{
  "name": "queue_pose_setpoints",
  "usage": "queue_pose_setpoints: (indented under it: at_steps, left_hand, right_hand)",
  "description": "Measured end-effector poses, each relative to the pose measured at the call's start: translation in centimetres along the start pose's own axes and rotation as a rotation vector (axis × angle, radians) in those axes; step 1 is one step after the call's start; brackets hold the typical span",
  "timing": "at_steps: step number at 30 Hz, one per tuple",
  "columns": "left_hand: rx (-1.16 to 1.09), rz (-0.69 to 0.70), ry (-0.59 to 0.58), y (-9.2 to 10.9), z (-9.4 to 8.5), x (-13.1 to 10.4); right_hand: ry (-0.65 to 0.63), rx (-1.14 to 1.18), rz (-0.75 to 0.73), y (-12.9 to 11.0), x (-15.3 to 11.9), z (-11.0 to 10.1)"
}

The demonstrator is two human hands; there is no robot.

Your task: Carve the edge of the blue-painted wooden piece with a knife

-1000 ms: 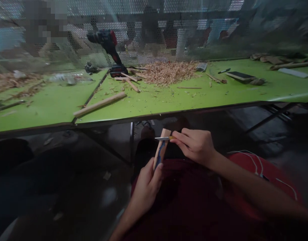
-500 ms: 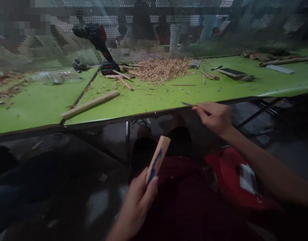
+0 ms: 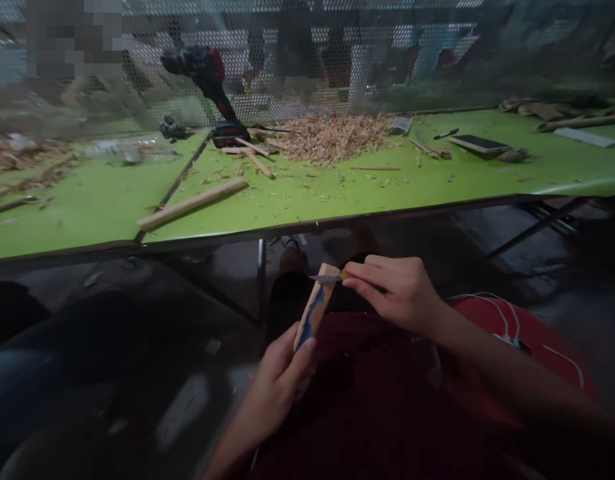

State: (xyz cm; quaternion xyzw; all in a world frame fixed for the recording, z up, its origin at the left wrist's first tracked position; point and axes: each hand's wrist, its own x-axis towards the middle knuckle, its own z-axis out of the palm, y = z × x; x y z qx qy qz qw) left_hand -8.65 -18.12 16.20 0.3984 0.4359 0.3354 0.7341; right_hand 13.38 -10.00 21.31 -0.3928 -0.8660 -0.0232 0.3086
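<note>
Left grip (image 3: pixel 282 373) around flat blue-streaked wooden block (image 3: pixel 315 308); right grip (image 3: pixel 395 293) pinching thin metal blade (image 3: pixel 325 277).

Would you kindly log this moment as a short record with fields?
left hand: grip on the lower end of a wooden piece with blue marking, tilted
right hand: grip on a small knife, blade at the piece's top end
table: green, beyond the hands
on table: shavings pile, cordless drill, wooden stick
</note>
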Motion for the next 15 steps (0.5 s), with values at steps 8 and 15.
queue_pose_setpoints:
  at_steps: [8,15]
  left_hand:
    - [0.059,0.062,0.061,-0.6,0.4,0.5]
    - [0.182,0.111,-0.043,-0.4,0.5,-0.8]
  right_hand:
    - [0.056,-0.217,-0.067,0.7,-0.2,0.2]
    - [0.279,-0.129,0.216,6.9,0.0,-2.0]
